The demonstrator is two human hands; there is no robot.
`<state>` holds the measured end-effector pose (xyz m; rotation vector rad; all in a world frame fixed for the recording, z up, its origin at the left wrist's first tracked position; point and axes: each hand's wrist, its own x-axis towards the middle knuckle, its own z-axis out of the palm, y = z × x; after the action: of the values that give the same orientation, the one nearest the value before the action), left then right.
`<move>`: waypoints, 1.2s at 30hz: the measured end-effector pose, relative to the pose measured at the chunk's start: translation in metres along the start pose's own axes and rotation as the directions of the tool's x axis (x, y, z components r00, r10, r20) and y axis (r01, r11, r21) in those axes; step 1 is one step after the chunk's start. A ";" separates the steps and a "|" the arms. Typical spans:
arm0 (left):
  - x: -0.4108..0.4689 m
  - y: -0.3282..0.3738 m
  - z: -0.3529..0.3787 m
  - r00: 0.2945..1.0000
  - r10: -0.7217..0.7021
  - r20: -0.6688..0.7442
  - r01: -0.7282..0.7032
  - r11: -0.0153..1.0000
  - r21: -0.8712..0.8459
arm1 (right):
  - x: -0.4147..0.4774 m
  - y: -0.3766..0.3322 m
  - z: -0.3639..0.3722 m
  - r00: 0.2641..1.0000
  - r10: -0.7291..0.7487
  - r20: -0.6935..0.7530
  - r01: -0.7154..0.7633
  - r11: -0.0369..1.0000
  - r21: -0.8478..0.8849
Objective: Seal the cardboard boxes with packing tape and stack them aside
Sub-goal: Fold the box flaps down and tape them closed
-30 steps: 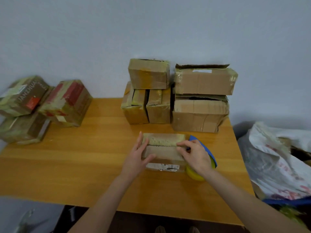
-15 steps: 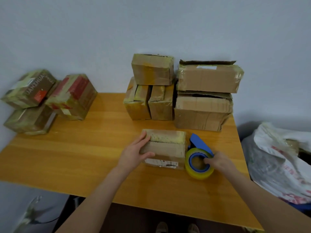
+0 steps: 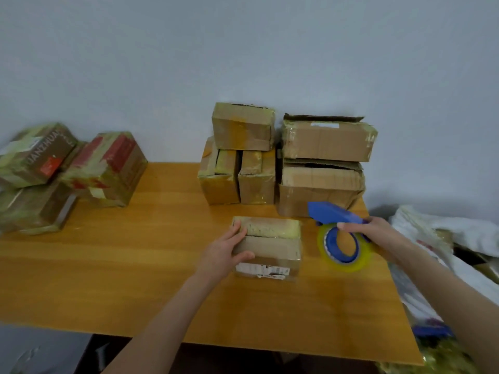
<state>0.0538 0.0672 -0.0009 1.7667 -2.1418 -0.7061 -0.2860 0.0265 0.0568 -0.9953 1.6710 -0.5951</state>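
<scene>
A small cardboard box (image 3: 272, 245) with a torn white label on its near side lies in the middle of the wooden table (image 3: 135, 265). My left hand (image 3: 222, 252) grips the box's left end, thumb on the near side and fingers on top. My right hand (image 3: 372, 230) holds a blue tape dispenser (image 3: 333, 214) with a yellowish roll of packing tape (image 3: 343, 248), lifted just above the table to the right of the box.
A stack of several brown boxes (image 3: 286, 160) stands against the wall behind the small box. Three taped boxes (image 3: 67, 171) are piled at the table's left end. White bags (image 3: 445, 238) lie off the table's right edge.
My right hand left the box top, took hold of the tape dispenser beside it and raised it off the table. The left hand kept hold of the box.
</scene>
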 end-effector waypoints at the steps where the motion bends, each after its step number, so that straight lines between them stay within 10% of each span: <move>1: 0.001 -0.001 -0.001 1.000 -0.001 0.011 0.002 1.000 -0.006 | -0.007 -0.015 -0.003 0.998 -0.056 0.011 0.056 0.998 -0.001; 13: 0.003 -0.004 -0.004 1.000 -0.018 0.012 0.020 0.995 -0.097 | -0.031 -0.085 0.086 0.880 -0.302 0.365 0.416 0.862 -0.290; 16: 0.003 -0.008 -0.010 0.982 -0.070 -0.173 0.023 0.965 -0.261 | -0.027 -0.079 0.087 0.887 -0.292 0.358 0.411 0.854 -0.320; 18: 0.002 0.000 -0.020 0.920 -0.242 -0.308 0.046 0.848 -0.527 | -0.025 -0.077 0.085 0.889 -0.296 0.351 0.412 0.850 -0.327; 21: 0.009 0.018 -0.036 0.854 -0.520 0.007 0.264 0.422 -0.868 | -0.024 -0.076 0.085 0.888 -0.296 0.353 0.415 0.846 -0.335; 24: 0.015 0.026 -0.041 0.817 -0.497 0.294 0.479 0.299 -0.826 | -0.022 -0.075 0.084 0.883 -0.301 0.360 0.426 0.837 -0.344; 28: 0.020 0.033 -0.045 0.813 -0.474 0.337 0.463 0.177 -0.868 | -0.021 -0.076 0.084 0.870 -0.320 0.376 0.462 0.797 -0.389; 36: 0.023 0.029 -0.053 0.789 -0.608 0.088 0.374 0.361 -0.854 | -0.019 -0.086 0.093 0.801 -0.426 0.421 0.593 0.662 -0.458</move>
<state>0.0514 0.0389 0.0568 1.7153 -0.7180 -1.3028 -0.1685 0.0056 0.1047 -1.9549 1.3101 -0.2718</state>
